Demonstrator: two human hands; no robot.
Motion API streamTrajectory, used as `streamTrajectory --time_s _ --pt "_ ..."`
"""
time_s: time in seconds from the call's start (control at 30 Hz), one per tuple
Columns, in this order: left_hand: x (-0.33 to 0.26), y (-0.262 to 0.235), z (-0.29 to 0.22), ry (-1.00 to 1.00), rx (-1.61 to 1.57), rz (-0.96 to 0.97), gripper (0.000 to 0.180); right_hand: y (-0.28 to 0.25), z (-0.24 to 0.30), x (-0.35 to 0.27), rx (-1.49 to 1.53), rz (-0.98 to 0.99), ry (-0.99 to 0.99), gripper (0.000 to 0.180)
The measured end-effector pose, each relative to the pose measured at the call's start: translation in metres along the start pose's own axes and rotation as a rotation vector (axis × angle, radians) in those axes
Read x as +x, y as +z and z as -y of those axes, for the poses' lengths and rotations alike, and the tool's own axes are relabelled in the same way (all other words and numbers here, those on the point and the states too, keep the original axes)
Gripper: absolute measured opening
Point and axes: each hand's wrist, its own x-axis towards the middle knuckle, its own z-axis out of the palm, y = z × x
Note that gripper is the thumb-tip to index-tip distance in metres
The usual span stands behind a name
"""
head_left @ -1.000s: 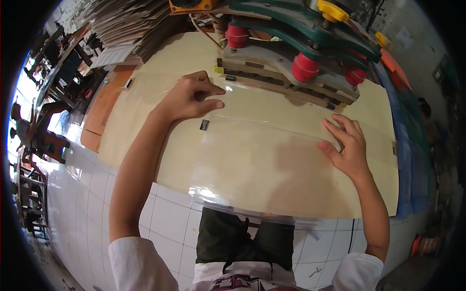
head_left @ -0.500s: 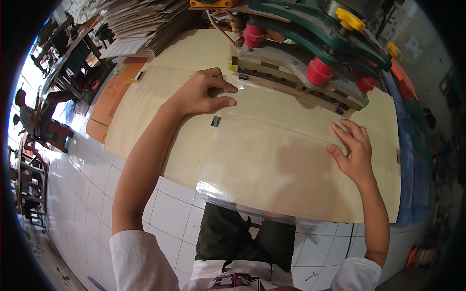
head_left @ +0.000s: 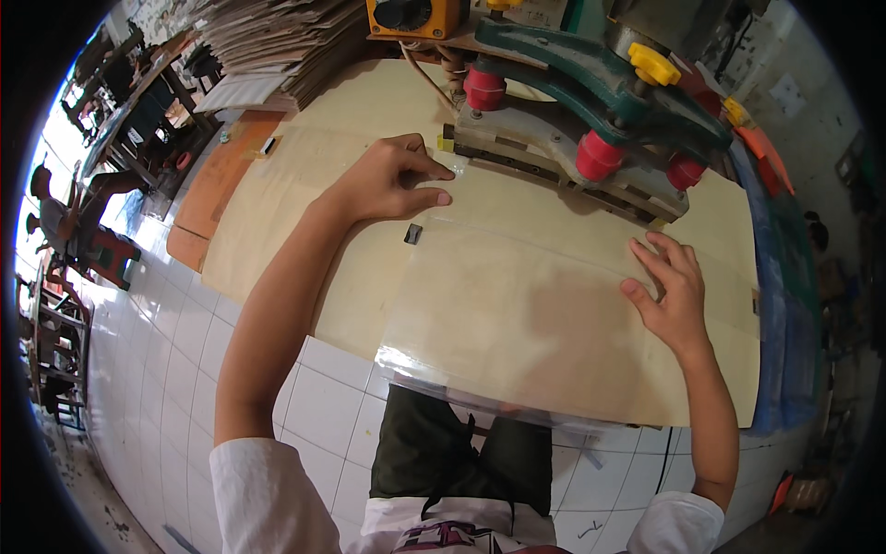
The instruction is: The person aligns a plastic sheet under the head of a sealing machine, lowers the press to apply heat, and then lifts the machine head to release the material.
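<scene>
A clear plastic sheet (head_left: pixel 461 305) lies over the cream work surface (head_left: pixel 249 222), its near edge hanging past the front by my legs. My left hand (head_left: pixel 392 180) rests near the sheet's far left corner, thumb and forefinger apart, their tips by the left end of the press. On the right side of the sheet, my right hand (head_left: pixel 672 295) has its fingers spread, fingertips at the sheet. In front of my hands, the press's long metal bar (head_left: pixel 554 171) sits down at the sheet's far edge. Its green arm (head_left: pixel 554 65) carries red insulators (head_left: pixel 600 155) and yellow knobs (head_left: pixel 655 65).
A small black block (head_left: pixel 413 234) sits at the sheet's left edge. Stacked cardboard (head_left: pixel 277 46) stands at the back left, beside an orange-brown board (head_left: pixel 208 198). An orange box (head_left: pixel 401 17) with a black dial is behind. Blue plastic (head_left: pixel 784 342) hangs at right. Another person (head_left: pixel 55 212) sits far left.
The press head has come down, and the gap at its metal bar has closed. My hands stay nearly where they were.
</scene>
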Motion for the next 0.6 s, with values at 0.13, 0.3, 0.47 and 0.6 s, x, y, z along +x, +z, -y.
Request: streamTrajectory --time_s 0.13,0.3,0.47,0.6 --pt "0.0001 0.0000 0.0005 0.014 -0.003 0.006 0.039 0.0001 0.0003 -0.0001 -0.002 -0.004 -0.002 0.055" --pt "-0.0003 0.0005 0.0000 0.003 -0.017 0.008 0.039 -0.0002 0.0011 -0.0004 -0.002 0.006 0.008 0.055" --pt "0.0002 0.0002 -0.0010 0.013 -0.012 0.000 0.038 0.0004 0.0001 -0.0010 -0.011 -0.005 -0.008 0.055" --pt "-0.0001 0.0006 0.0005 0.027 -0.001 -0.005 0.038 0.0007 -0.0006 -0.0012 -0.015 -0.006 -0.014 0.055"
